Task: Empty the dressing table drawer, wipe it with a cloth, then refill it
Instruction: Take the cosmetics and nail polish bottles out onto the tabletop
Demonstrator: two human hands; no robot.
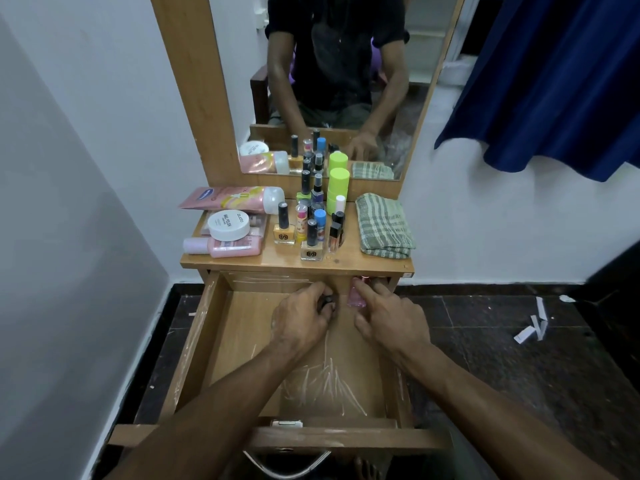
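The drawer stands pulled out, nearly bare inside. At its far end the left hand curls its fingers round a small dark thing, perhaps a bottle cap. The right hand touches a pink bottle with straight fingers. Emptying looks almost done; next, lift both onto the tabletop, beside the bottles, then take the folded cloth.

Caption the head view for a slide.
Both hands reach to the back of the open drawer, the left gripping a dark bottle.
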